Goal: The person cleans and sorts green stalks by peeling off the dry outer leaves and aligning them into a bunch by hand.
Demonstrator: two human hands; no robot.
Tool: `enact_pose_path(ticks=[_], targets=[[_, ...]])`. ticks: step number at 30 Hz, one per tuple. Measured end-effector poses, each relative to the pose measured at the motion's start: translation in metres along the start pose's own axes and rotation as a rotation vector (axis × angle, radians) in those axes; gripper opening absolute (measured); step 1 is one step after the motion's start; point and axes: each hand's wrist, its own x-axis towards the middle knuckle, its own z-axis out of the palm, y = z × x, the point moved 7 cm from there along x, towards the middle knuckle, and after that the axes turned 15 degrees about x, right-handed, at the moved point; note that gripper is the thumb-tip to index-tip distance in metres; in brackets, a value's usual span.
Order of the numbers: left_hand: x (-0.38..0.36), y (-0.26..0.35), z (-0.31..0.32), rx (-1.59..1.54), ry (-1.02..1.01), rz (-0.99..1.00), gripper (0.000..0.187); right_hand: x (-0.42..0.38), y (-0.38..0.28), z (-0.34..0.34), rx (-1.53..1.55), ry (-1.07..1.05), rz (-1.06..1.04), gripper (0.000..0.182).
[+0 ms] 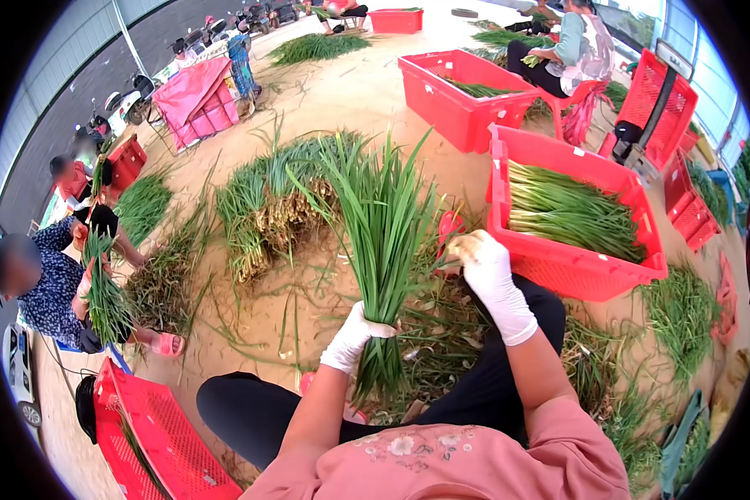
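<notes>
A white-gloved left hand, my left hand (360, 335), is wrapped round a thick bunch of garlic chives (381, 242) near its lower part. The long flat green leaves fan upward, and the lower ends hang down between my knees. To the right of the bunch, my right hand (485, 265), also in a white glove, is raised with its fingers drawn together. Thin greenish-brown strands show at its fingertips, but I cannot tell exactly what it pinches. A big heap of chives (287, 196) with brownish root ends lies on the ground in front.
At right stands a red crate (575, 279) with bundled chives (567, 208); another red crate (467, 108) is behind it. A red crate (162, 425) sits at lower left. Loose trimmings (442, 350) cover the ground by my legs. A person (50, 275) at left holds chives; others sit farther back.
</notes>
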Motion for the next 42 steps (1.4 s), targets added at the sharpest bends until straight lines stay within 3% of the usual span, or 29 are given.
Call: enact_pose_path(ticks=[1,3,4,5,7,8,15,17,18,19,22,23,25,28,31,36,39,41,42], targets=[[0.000,-0.003,-0.002,-0.004,-0.025,0.016,0.036,-0.001,0.021,-0.011,0.036,-0.029,0.270,0.010],[0.001,-0.005,-0.004,0.019,-0.046,0.040,0.038,-0.008,0.049,-0.013,-0.359,-0.381,0.403,0.018],[0.000,-0.004,-0.004,0.026,-0.043,0.035,0.039,-0.009,0.046,-0.022,-0.499,-0.362,0.446,0.030],[0.001,-0.004,-0.003,0.032,-0.042,0.027,0.040,-0.006,0.047,-0.020,-0.503,-0.354,0.449,0.030],[0.001,-0.005,0.000,0.030,-0.065,0.020,0.042,0.004,0.042,-0.016,0.427,-0.077,0.511,0.038],[0.000,-0.007,0.001,0.017,-0.077,-0.008,0.047,0.003,0.041,-0.005,0.820,-0.038,0.697,0.043],[0.000,-0.010,0.012,0.080,-0.121,-0.051,0.049,0.007,0.052,0.027,0.975,0.017,0.941,0.029],[0.001,-0.012,0.013,0.094,-0.151,-0.054,0.050,0.007,0.054,0.033,0.872,-0.146,0.889,0.028],[0.002,-0.011,0.013,0.094,-0.151,-0.054,0.050,0.021,0.051,0.018,0.250,-0.092,0.269,0.019],[0.001,-0.010,0.012,0.081,-0.132,-0.071,0.050,0.028,0.025,-0.001,-0.254,-0.009,-0.043,0.012],[0.003,-0.017,0.008,0.058,-0.109,-0.080,0.050,0.035,0.059,-0.030,-0.261,0.171,0.150,0.012],[0.004,-0.019,0.007,0.050,-0.111,-0.070,0.049,0.033,0.074,-0.032,-0.123,0.109,0.331,0.017],[0.005,-0.018,0.009,0.049,-0.114,-0.056,0.045,0.028,0.075,-0.025,0.382,0.063,0.645,0.027],[0.009,-0.016,0.011,0.084,-0.125,-0.050,0.040,0.026,0.062,-0.008,1.128,0.089,0.721,0.033],[0.010,-0.018,0.014,0.119,-0.143,-0.074,0.038,0.025,0.062,0.000,1.065,-0.004,0.779,0.031],[0.010,-0.024,0.015,0.201,-0.138,-0.113,0.040,0.025,0.066,0.004,1.063,0.017,0.796,0.028],[0.012,-0.035,0.010,0.163,-0.132,-0.114,0.033,0.016,0.095,0.013,0.849,-0.032,0.806,0.018],[0.014,-0.031,0.009,0.174,-0.109,-0.113,0.032,0.029,0.074,-0.005,0.073,0.039,0.082,0.010],[0.014,-0.028,0.010,0.181,-0.112,-0.108,0.032,0.034,0.047,-0.016,-0.146,0.073,-0.043,0.010]])
